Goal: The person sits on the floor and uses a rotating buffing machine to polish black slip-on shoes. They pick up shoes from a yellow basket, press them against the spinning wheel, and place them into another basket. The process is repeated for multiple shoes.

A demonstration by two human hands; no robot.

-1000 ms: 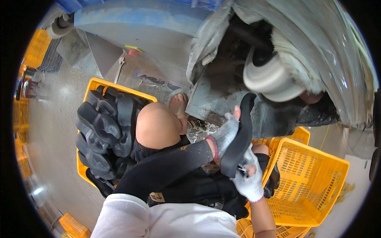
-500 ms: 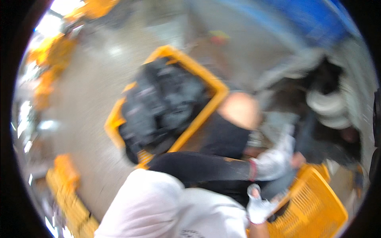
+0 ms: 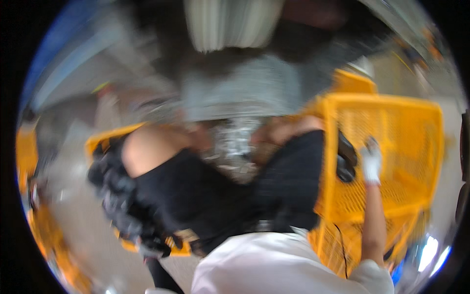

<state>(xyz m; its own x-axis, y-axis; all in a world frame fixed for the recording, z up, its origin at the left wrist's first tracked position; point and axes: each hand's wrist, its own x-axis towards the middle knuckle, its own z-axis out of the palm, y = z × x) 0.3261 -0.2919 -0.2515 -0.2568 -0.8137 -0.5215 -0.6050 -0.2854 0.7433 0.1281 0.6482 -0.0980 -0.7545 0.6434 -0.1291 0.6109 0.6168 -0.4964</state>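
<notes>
My right hand (image 3: pixel 371 162), in a white glove, reaches over the yellow crate (image 3: pixel 387 211) on my right. Its fingers point away from me and are blurred, with something dark at their tips. Just left of it lie glossy black pieces (image 3: pixel 346 159) at the crate's inner side. My left arm, in a black sleeve, comes in at the lower left. My left hand (image 3: pixel 150 251) is by the heap of black pieces (image 3: pixel 125 201) in the left yellow crate (image 3: pixel 115 133). Blur and the pieces mostly hide its fingers.
My legs in black shorts (image 3: pixel 293 176) are spread between the crates. Ahead stands a grey blurred surface (image 3: pixel 240 90) below a pale ribbed thing (image 3: pixel 232 24). Clear crumpled plastic (image 3: pixel 237 142) lies between my knees. More yellow crates (image 3: pixel 49 245) line the far left.
My view has swung to the right. My left hand has gone from in front of me to the left crate's black heap. My right hand is now over the right crate.
</notes>
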